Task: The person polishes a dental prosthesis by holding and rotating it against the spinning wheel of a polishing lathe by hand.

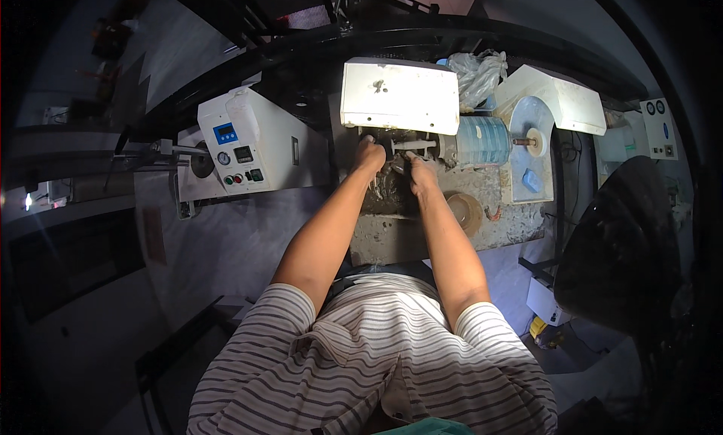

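My left hand [370, 155] reaches under the front of a white housing [399, 92], its fingers curled around something dark that I cannot make out, beside a wet, grimy recess [384, 194]. My right hand [420, 171] is just right of it, fingertips at a pale horizontal spindle [414, 146]; whether it grips anything is unclear. A ribbed, translucent blue cylinder [482, 141] lies to the right of my hands. A tan round dish [468, 213] sits on the muddy metal bench [388, 239], to the right of my right forearm.
A white machine [237, 141] with gauge and buttons stands left; another white housing [561, 103] with a spindle and blue block [531, 180] stands right. A crumpled plastic bag [478, 77] lies behind. A black chair-like shape [614, 247] and wall panel [659, 130] are far right.
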Motion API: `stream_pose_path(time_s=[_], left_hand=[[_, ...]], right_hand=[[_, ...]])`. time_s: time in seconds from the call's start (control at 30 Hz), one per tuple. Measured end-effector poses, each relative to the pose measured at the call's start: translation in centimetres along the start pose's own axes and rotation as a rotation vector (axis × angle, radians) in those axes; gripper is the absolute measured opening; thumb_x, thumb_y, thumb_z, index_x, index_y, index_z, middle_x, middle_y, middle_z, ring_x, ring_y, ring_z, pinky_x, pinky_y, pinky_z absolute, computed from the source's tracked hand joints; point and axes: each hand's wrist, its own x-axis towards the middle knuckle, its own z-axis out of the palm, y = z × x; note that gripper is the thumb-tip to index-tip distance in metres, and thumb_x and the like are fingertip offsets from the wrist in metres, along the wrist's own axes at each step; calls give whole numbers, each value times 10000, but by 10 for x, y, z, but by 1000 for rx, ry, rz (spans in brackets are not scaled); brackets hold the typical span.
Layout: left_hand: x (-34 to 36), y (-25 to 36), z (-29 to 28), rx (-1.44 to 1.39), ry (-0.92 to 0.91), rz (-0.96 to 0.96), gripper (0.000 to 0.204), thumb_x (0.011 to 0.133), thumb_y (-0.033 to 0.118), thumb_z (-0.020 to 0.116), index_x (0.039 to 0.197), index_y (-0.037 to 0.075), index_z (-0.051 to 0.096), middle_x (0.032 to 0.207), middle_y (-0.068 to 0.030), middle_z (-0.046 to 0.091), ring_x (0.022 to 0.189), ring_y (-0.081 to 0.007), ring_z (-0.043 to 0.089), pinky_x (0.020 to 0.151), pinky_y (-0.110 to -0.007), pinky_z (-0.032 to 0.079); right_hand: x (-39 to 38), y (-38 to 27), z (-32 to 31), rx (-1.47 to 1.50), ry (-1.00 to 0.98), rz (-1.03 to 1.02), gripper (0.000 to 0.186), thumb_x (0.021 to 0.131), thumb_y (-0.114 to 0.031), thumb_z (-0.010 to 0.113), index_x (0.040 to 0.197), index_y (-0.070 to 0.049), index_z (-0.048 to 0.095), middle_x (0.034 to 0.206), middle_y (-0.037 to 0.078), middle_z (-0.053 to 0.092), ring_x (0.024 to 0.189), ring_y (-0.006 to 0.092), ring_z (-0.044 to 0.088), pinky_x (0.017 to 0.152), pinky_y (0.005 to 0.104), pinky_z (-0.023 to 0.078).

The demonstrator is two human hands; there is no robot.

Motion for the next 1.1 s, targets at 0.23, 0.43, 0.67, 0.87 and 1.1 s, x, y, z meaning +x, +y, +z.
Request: stream_pose_path(time_s=[0.23,0.43,0.67,0.87,1.1], left_hand=[[-21,11,-20,206,-78,148,387,770,-18,427,1150,-30,504,1086,-257,588,1022,-377,573,830,-407,469],[-17,1,-4,164,26,146,383,772,-26,418,1146,-30,503,1090,-247,589,1035,-388,564,875,-416,447],[-4,-13,6,-70,17,-45,479,759,-4,412,1233,-35,475,1124,-258,576,989,-349,593,760,-378,495],[-17,11,-13,-129,-16,-135,507,768,17,419,1271,-15,467,1197,-234,538,1005,-300,546,760,-351,441],[10,-30,-11,-92,90,-9,372,767,2,445,1130,-49,507,972,-254,614,769,-366,630,636,-413,490]], right_hand=[[-32,-7,10,128,-40,-5,261,784,-94,657,944,105,602,909,152,630,792,218,591,727,332,469],[-16,-5,0,32,-30,-75,299,756,-105,679,939,115,591,900,154,626,805,218,583,739,335,461],[-3,2,-1,15,-17,-61,404,749,-141,692,985,161,564,960,210,611,828,239,576,753,349,455],[-25,-18,10,-133,65,72,421,760,-141,684,1018,167,558,981,204,610,852,240,575,761,344,451],[-27,-14,25,-61,-26,-20,320,772,-103,660,986,125,588,969,169,627,822,237,583,754,343,453]])
